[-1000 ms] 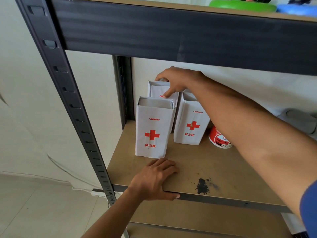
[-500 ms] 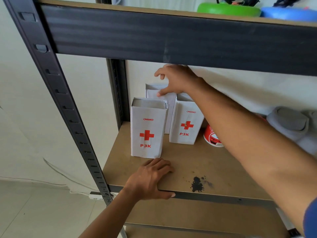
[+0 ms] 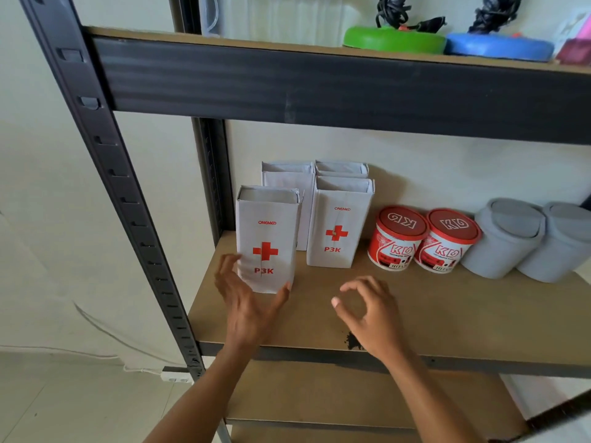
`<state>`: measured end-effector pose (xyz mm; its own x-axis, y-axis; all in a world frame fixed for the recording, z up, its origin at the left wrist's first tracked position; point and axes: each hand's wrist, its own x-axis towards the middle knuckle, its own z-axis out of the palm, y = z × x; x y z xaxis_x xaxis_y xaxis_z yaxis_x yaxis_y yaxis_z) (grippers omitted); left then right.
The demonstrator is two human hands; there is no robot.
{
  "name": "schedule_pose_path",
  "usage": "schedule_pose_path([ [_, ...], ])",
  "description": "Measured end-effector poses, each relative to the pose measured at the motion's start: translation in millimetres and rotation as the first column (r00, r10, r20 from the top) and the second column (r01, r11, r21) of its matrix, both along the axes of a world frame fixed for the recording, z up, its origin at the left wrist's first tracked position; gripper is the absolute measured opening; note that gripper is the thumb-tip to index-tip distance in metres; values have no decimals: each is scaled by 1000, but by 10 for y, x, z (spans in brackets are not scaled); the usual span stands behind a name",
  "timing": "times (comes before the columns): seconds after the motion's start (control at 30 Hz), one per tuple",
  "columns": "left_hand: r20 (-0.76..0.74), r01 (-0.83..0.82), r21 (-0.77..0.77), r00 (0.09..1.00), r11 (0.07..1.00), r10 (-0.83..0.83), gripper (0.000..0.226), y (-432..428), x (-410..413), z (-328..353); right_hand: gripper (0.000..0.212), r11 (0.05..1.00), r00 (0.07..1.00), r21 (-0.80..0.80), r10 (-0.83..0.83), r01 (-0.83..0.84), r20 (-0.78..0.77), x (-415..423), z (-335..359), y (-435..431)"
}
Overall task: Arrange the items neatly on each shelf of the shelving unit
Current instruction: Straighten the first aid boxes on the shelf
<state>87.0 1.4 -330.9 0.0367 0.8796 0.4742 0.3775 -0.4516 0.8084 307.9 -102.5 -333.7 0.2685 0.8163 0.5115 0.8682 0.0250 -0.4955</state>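
Note:
Several white P3K first-aid boxes with red crosses stand upright at the left of the middle shelf [image 3: 447, 314]. The front box [image 3: 267, 238] stands forward of its neighbour [image 3: 339, 222]; two more boxes [image 3: 287, 177] stand behind them against the wall. My left hand [image 3: 249, 302] is spread around the base of the front box, fingers at its left edge, thumb at its right corner, not clearly gripping. My right hand [image 3: 371, 311] hovers open over the bare shelf, fingers curled, holding nothing.
Two red-lidded KD tubs [image 3: 422, 241] and two grey lidded containers [image 3: 524, 238] line the back right of the shelf. A green disc [image 3: 393, 39] and a blue disc [image 3: 499, 47] lie on the upper shelf. The black upright post [image 3: 105, 174] stands left. A dark stain [image 3: 351, 340] marks the front edge.
My right hand has left the rear box and come back to the shelf front. My left hand has risen from the shelf edge to the front box's base. The camera view has shifted back and up.

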Motion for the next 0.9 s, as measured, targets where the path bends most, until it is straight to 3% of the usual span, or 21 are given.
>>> schedule_pose_path([
  [0.07,47,75,-106,996,992,-71,118,116,2,-8,51,979,998,-196,-39,50,57,56,-174,-76],
  [0.13,93,138,-200,988,970,-121,119,227,-3,-13,64,957,997,-281,-63,74,48,97,-236,-100],
  [0.33,143,151,-307,983,940,-112,106,435,56,-115,65,950,995,-299,-79,92,54,82,-240,-82],
  [0.9,150,177,-259,978,949,-142,98,814,591,11,59,950,993,-290,-104,118,64,86,-265,-63],
])
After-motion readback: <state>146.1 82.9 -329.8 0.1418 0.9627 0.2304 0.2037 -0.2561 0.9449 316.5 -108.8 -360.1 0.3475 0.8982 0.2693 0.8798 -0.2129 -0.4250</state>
